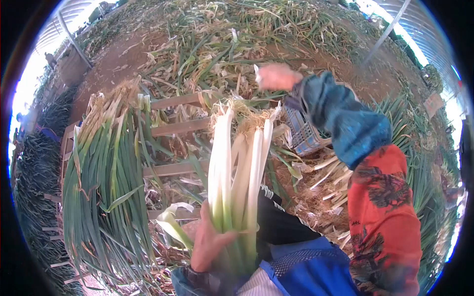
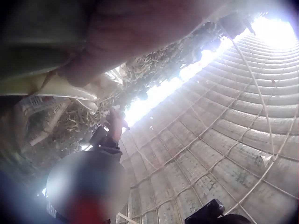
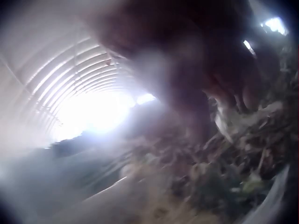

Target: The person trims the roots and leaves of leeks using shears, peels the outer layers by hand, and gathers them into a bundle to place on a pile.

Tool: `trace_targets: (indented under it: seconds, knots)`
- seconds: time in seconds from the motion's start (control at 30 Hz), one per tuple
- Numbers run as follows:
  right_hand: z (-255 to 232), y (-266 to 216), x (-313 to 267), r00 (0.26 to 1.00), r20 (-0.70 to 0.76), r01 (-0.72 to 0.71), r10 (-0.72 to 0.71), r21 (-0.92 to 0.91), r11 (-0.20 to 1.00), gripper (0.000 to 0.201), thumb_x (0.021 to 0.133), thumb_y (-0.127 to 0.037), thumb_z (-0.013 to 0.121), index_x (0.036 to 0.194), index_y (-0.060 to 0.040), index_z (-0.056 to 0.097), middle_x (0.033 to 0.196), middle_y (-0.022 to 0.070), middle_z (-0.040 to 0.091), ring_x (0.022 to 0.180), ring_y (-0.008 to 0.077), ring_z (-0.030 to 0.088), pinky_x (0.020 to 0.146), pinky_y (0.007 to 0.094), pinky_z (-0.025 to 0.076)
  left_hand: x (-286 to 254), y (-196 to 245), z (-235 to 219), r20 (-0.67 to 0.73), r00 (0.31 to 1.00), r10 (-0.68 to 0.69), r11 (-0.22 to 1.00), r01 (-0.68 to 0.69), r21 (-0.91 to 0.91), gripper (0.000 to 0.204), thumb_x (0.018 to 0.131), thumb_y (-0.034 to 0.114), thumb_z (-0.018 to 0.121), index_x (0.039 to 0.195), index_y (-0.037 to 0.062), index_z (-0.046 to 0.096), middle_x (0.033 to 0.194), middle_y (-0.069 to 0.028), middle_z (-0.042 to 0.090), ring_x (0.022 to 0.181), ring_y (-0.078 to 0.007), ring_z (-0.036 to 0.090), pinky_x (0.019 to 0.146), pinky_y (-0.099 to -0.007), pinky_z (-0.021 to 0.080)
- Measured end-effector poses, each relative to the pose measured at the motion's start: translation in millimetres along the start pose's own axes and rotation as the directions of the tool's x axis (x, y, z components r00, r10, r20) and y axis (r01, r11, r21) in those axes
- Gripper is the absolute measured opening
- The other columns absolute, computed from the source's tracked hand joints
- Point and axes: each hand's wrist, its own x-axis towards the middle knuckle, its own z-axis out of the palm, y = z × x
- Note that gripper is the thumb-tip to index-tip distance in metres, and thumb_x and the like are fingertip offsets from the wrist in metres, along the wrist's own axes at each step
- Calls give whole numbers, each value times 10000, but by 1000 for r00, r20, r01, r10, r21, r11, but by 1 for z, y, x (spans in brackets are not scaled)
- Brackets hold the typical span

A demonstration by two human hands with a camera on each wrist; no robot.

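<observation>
My left hand (image 1: 210, 241) grips a bunch of long green onions (image 1: 220, 163) across their green part, thumb in front. They stand nearly upright, white stalks and hairy roots on top. In the left wrist view, the hand (image 2: 135, 37) looms large at the top beside a pale stalk. Stretched out past the roots, my right hand (image 1: 279, 78) is blurred and pinches a small whitish scrap of peel (image 1: 257, 73) at its fingertips. That peel (image 3: 223, 125) hangs below dark fingers in the right wrist view. A loose pale leaf (image 1: 174, 217) curls out beside the left hand.
A thick pile of green onions (image 1: 106, 172) lies on a wooden slatted rack (image 1: 180, 129) at left. Beneath my right sleeve sits a plastic crate (image 1: 303, 130), with more onions (image 1: 332, 177) on the ground nearby. Peeled leaves (image 1: 212, 64) litter the soil ahead.
</observation>
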Motion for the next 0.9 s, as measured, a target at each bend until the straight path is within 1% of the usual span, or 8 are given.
trace_targets:
  seconds: [0.1, 0.13, 0.4, 0.47, 0.53, 0.6, 0.77, 0.9]
  knots:
    - [14, -70, -47, 915, 392, 53, -99, 127, 990, 585, 653, -462, 674, 1088, -80, 587, 979, 157, 615, 894, 334, 604, 736, 435, 468, 4, -7, -1, 10, 1000, 22, 996, -23, 88, 941, 633, 157, 734, 1345, -78, 166, 1099, -256, 539, 968, -335, 582, 843, -364, 457]
    - [38, -80, -68, 965, 52, 236, -255, 239, 942, 422, 629, -424, 676, 785, -34, 639, 731, 188, 604, 710, 310, 607, 615, 417, 463, 3, -14, 1, 19, 998, 55, 994, -56, 90, 944, 644, 180, 736, 1346, -75, 159, 1098, -264, 536, 976, -343, 578, 852, -366, 450]
    - [66, -21, -1, 908, -414, -68, 70, 21, 997, 84, 690, -147, 563, 683, -74, 604, 690, 156, 609, 656, 337, 615, 543, 454, 461, -2, 0, 5, -11, 996, 86, 951, -78, 300, 889, 617, 255, 753, 1294, -27, 250, 1100, -241, 550, 997, -337, 558, 898, -385, 418]
    - [40, 10, -2, 878, -356, -285, 319, 148, 947, 121, 717, -142, 546, 790, -55, 588, 788, 155, 625, 749, 344, 617, 604, 464, 469, 1, -3, 4, -6, 994, 105, 953, -99, 286, 893, 622, 264, 752, 1298, -25, 245, 1097, -243, 553, 1000, -341, 558, 901, -386, 415]
    - [40, 35, -30, 903, -381, -191, 199, 60, 980, 316, 738, -152, 568, 1030, -36, 539, 1012, 194, 589, 912, 367, 582, 727, 448, 472, 2, -4, 1, -11, 994, 112, 956, -105, 274, 896, 627, 272, 752, 1301, -23, 241, 1094, -245, 555, 1002, -345, 558, 903, -387, 412]
    - [43, 29, -61, 988, -18, -153, 154, 76, 985, 549, 764, -169, 601, 1257, -40, 399, 1200, 206, 487, 1087, 363, 503, 881, 420, 432, 1, -6, -3, -19, 993, 117, 956, -108, 273, 900, 632, 281, 751, 1305, -22, 236, 1090, -247, 557, 1005, -349, 557, 906, -388, 409]
    - [170, -24, -75, 812, -452, 495, -369, 199, 846, 336, 854, -185, 497, 1133, -3, 549, 1117, 160, 594, 1011, 304, 572, 887, 378, 456, -1, -27, -4, -15, 988, 154, 964, -147, 220, 921, 661, 297, 743, 1326, -29, 194, 1086, -268, 547, 1006, -360, 559, 901, -385, 410]
    - [157, -29, -59, 948, -318, 108, 20, 380, 919, 280, 835, -202, 519, 1015, 1, 587, 1023, 174, 614, 935, 336, 587, 833, 399, 469, -3, -28, -6, 47, 992, 116, 977, -122, 176, 907, 729, 302, 687, 1357, -32, 124, 1071, -325, 513, 982, -382, 564, 855, -394, 428]
